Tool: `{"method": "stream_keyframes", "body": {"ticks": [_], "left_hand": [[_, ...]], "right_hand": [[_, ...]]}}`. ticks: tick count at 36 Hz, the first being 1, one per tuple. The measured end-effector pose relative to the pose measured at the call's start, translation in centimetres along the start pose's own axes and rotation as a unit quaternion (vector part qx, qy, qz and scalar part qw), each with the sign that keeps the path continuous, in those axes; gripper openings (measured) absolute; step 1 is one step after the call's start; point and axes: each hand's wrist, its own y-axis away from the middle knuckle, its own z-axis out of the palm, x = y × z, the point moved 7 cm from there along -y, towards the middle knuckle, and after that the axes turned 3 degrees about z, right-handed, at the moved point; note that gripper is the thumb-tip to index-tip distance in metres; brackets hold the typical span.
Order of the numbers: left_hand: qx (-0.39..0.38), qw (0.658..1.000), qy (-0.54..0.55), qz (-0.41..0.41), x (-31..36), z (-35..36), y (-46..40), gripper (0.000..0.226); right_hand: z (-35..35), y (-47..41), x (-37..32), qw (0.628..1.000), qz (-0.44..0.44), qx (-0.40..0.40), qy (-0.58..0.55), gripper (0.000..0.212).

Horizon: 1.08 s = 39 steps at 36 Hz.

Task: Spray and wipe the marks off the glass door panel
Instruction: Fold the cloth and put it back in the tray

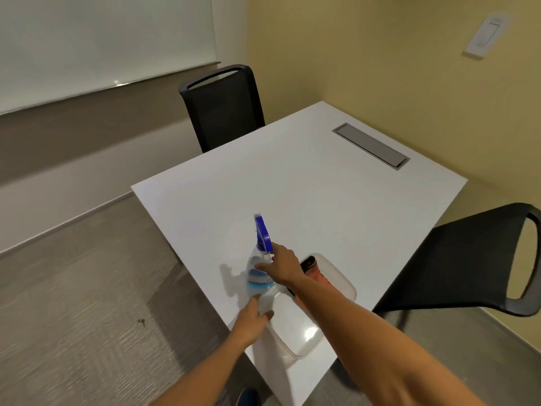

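White table (307, 186), near corner: a clear tub (336, 281) holding a reddish cloth (317, 276), with a spray bottle (259, 276) upright just beside it. Right hand (282, 266) reaches the bottle's neck, fingers not visibly closed round it; left hand (251, 320), fingers relaxed, touches the tub's near rim. Advice: grasp below the blue trigger, lift straight. No glass door is in view.
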Motion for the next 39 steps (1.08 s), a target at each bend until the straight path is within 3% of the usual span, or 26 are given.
{"method": "stream_keyframes", "body": {"ticks": [9, 12, 16, 21, 24, 27, 30, 39], "left_hand": [[-0.013, 0.999, 0.047, 0.023, 0.3, 0.0, 0.8, 0.05], [-0.018, 0.998, 0.044, 0.028, 0.5, -0.3, 1.0, 0.045], [-0.028, 0.999, 0.012, 0.033, 0.9, -0.5, 1.2, 0.055], [-0.035, 0.998, -0.002, 0.046, 0.5, -0.7, 0.9, 0.049], [-0.034, 0.998, 0.001, 0.052, 0.5, -0.6, 1.1, 0.049], [-0.028, 0.998, 0.016, 0.063, 0.7, -0.6, 1.2, 0.033], [-0.022, 0.997, 0.022, 0.064, 0.4, -0.8, 1.1, 0.039], [-0.02, 0.997, 0.016, 0.073, 0.1, -0.3, 0.7, 0.034]], "right_hand": [[-1.9, 1.6, 0.7, 0.998, 0.011, 0.046, -0.042, 0.051], [-3.4, 2.7, 0.6, 0.993, 0.01, 0.093, -0.073, 0.048], [-5.4, 5.8, 0.8, 0.976, 0.01, 0.171, -0.133, 0.05], [-7.9, 10.0, 1.7, 0.961, -0.005, 0.233, -0.147, 0.029], [-7.9, 11.6, 2.9, 0.963, -0.007, 0.229, -0.139, 0.021], [-6.8, 12.7, 4.7, 0.965, -0.001, 0.227, -0.131, 0.018], [-5.2, 13.0, 6.9, 0.968, 0.024, 0.215, -0.131, 0.033], [-1.9, 14.0, 8.1, 0.972, 0.044, 0.198, -0.121, 0.036]]}}
